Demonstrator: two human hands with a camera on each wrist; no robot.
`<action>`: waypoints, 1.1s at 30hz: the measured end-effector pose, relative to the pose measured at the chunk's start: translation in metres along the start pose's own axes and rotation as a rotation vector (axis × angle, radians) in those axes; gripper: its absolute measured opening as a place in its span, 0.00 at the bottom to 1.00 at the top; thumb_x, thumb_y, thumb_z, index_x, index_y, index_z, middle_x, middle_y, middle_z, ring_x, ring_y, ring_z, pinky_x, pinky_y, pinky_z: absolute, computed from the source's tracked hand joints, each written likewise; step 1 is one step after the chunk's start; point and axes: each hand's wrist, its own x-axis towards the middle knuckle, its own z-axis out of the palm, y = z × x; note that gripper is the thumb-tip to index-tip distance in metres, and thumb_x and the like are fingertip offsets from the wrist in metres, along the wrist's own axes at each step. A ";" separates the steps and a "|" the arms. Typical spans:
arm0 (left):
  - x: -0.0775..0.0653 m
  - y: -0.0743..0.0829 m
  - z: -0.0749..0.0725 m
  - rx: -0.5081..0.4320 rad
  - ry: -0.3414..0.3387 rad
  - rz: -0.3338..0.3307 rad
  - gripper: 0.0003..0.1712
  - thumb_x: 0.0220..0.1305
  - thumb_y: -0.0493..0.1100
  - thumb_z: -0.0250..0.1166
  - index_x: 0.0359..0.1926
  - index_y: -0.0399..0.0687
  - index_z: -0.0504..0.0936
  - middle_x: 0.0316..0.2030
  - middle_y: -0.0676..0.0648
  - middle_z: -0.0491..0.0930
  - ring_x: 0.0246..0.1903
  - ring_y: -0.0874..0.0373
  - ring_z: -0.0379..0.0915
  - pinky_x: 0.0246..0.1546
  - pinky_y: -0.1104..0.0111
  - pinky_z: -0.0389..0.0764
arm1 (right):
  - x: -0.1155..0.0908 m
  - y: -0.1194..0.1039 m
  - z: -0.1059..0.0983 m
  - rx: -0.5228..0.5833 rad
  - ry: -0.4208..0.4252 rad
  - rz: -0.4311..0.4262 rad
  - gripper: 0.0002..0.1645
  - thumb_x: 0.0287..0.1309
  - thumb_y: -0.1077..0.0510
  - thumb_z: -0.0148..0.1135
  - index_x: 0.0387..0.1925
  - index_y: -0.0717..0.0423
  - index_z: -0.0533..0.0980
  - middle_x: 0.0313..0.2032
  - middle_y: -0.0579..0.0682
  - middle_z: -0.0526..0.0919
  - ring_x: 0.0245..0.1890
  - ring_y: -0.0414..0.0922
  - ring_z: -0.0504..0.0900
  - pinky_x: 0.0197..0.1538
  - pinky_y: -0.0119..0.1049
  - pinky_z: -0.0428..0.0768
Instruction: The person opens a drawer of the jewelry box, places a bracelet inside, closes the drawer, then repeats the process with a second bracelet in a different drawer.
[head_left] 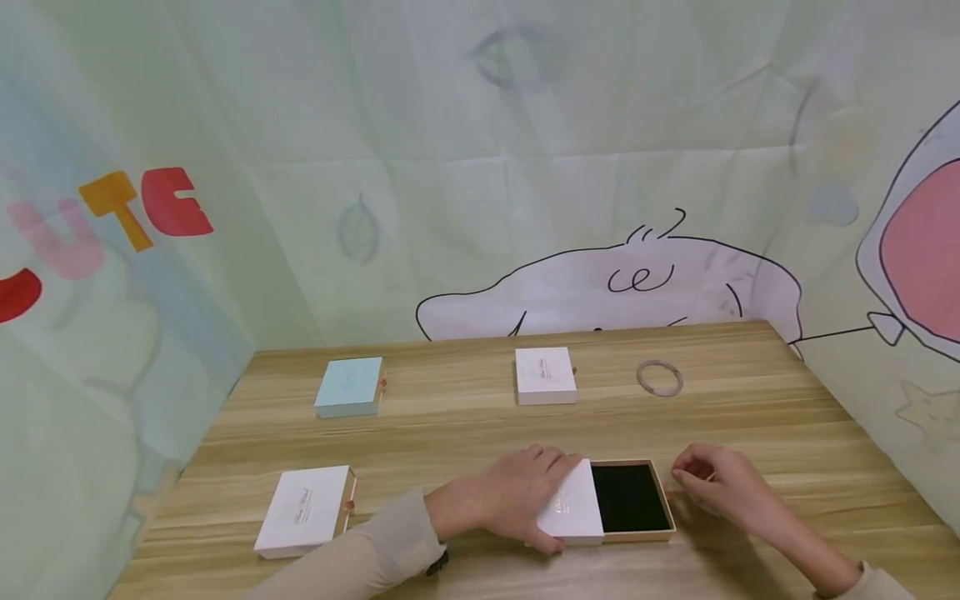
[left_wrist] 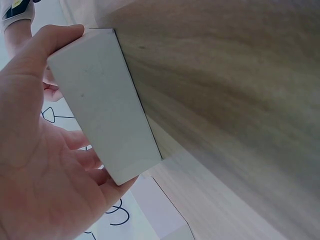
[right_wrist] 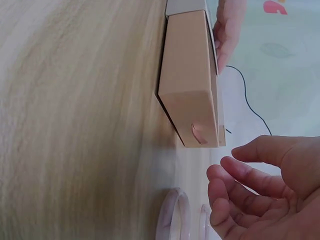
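Landmark = half-open white box (head_left: pixel 572 504), on the wooden table (head_left: pixel 450 433), nearest the person. Its long axis, drawer out, runs left to right; the drawer (right_wrist: pixel 186 55) with black lining (head_left: pixel 630 497) sticks out on the right. Left hand (head_left: pixel 517 496) is clamped across the box's cover, thumb on the near side, fingers on the far side. Right hand (head_left: pixel 716 483) is just right of the box, fingers loosely bent, thumb apart from fingertips, nothing held; looks clear of the ribbon tab (right_wrist: pixel 198 134) on the drawer's end, which faces it. Pale bangle (head_left: pixel 660 378) lies beyond the box, slightly right; right hand is nearer. White box (head_left: pixel 545 375) straight beyond, blue box (head_left: pixel 349 387) beyond-left, another white box (head_left: pixel 306 510) left.
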 end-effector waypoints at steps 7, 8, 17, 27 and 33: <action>-0.001 -0.001 0.001 -0.001 0.003 -0.003 0.60 0.53 0.71 0.68 0.75 0.41 0.56 0.63 0.46 0.69 0.56 0.58 0.66 0.58 0.70 0.69 | 0.001 -0.003 -0.003 -0.021 0.080 0.020 0.03 0.56 0.66 0.69 0.30 0.57 0.82 0.25 0.38 0.79 0.26 0.32 0.74 0.30 0.31 0.74; -0.001 -0.001 0.001 -0.003 0.004 -0.003 0.60 0.53 0.71 0.68 0.75 0.41 0.57 0.63 0.46 0.69 0.56 0.58 0.66 0.58 0.70 0.69 | 0.001 -0.004 -0.003 -0.021 0.087 0.017 0.03 0.56 0.66 0.69 0.30 0.57 0.82 0.26 0.38 0.79 0.27 0.33 0.74 0.30 0.31 0.75; -0.001 -0.001 0.001 -0.003 0.007 0.007 0.60 0.53 0.71 0.68 0.75 0.42 0.57 0.62 0.47 0.69 0.55 0.58 0.66 0.56 0.71 0.69 | 0.001 0.002 -0.005 -0.167 0.180 -0.103 0.13 0.48 0.66 0.75 0.38 0.58 0.84 0.36 0.48 0.84 0.33 0.41 0.78 0.33 0.36 0.78; 0.000 -0.002 0.001 -0.023 0.008 0.005 0.60 0.52 0.71 0.69 0.75 0.43 0.57 0.62 0.47 0.69 0.53 0.59 0.66 0.54 0.71 0.70 | -0.004 0.011 -0.010 -0.288 0.194 -0.111 0.24 0.44 0.60 0.79 0.45 0.60 0.83 0.42 0.51 0.83 0.42 0.53 0.80 0.41 0.48 0.78; -0.001 -0.001 0.000 -0.030 0.002 0.001 0.60 0.53 0.71 0.68 0.75 0.43 0.57 0.63 0.47 0.69 0.54 0.59 0.66 0.55 0.71 0.70 | -0.009 0.014 -0.014 -0.271 0.128 -0.037 0.30 0.45 0.54 0.80 0.50 0.64 0.81 0.45 0.56 0.80 0.44 0.56 0.79 0.42 0.52 0.77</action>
